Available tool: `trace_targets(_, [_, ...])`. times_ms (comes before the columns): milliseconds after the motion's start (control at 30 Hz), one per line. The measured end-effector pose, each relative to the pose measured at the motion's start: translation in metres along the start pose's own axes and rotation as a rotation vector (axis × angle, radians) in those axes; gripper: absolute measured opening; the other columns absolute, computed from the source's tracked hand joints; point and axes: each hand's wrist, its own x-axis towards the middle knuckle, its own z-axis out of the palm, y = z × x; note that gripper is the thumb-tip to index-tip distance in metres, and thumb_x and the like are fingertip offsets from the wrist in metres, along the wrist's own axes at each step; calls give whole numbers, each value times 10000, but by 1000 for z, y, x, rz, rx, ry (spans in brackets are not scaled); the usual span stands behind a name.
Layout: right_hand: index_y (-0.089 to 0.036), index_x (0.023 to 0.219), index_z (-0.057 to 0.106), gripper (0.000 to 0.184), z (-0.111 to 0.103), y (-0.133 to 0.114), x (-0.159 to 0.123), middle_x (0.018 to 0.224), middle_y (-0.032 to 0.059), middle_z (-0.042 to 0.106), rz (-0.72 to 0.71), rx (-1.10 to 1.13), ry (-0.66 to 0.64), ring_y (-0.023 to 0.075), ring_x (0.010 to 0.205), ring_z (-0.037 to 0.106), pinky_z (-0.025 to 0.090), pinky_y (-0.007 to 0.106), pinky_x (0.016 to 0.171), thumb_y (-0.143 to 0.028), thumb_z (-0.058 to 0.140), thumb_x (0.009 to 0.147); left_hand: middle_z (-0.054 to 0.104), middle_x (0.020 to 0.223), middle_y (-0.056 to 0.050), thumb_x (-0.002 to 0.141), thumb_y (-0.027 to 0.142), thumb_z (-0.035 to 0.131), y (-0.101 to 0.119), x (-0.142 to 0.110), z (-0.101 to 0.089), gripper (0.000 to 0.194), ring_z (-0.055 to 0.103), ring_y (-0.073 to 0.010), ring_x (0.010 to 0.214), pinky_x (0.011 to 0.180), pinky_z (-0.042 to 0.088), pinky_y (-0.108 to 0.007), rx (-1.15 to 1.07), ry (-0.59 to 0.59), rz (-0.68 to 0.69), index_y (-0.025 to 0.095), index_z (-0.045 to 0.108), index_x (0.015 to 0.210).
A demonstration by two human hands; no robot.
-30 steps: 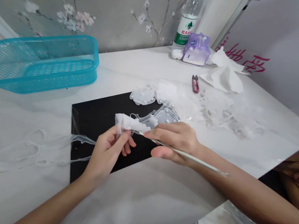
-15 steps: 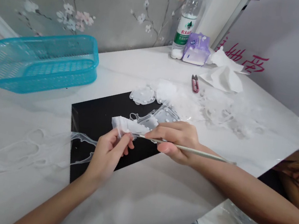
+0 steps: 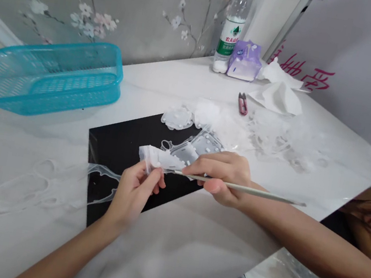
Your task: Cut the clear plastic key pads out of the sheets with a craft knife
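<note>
Far left of the left hand sits a turquoise plastic basket. That hand pinches a crumpled white film over a black mat. The right hand closes narrowly on a thin pale rod, its tip at the film, with a dotted plastic sheet just beyond.

Your white tabletop holds a black mat, translucent cutouts, a teal basket at left, and a water bottle at the back edge.

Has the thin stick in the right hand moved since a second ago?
Yes. The thin stick in the right hand has swung: its rear end sits higher and further right, farther from the black sheet.
</note>
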Motion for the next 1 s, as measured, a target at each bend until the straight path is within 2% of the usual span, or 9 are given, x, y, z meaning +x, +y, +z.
trace_targets(200, [-144,757,620,592,2,1,-2,575,10,569,-23,-66,-1,62,476,497,366,182,441,-516,217,978,565,537,14,763,257,523,1,0,0,201,490,-102,488,487,397,-204,-9,-25,16,180,568,583])
trace_targets(367, [-124,754,622,597,3,2,-3,578,17,569,-26,-31,8,61,496,511,377,170,462,-512,229,979,554,541,20,781,252,506,-1,0,-1,223,489,-95,504,495,389,-196,16,-35,20,181,554,575])
trace_targets(567, [-130,777,637,635,4,1,-4,592,26,596,-50,-114,-8,68,503,521,375,181,462,-544,195,968,556,558,20,804,261,498,-3,-2,-2,239,490,-96,520,516,392,-202,36,-63,30,180,551,585])
trace_targets(800, [-119,757,620,618,6,2,-6,541,21,559,-161,-150,27,82,449,443,326,215,426,-526,209,974,547,563,30,809,269,497,-1,-1,-2,232,485,-90,523,512,396,-191,45,-88,43,181,539,599])
trace_targets(1000, [-127,712,600,640,6,-1,-9,539,17,527,-136,-167,-12,88,459,417,312,225,439,-499,159,989,550,560,36,801,239,490,-4,0,-3,218,483,-84,514,501,395,-182,53,-83,67,178,545,599])
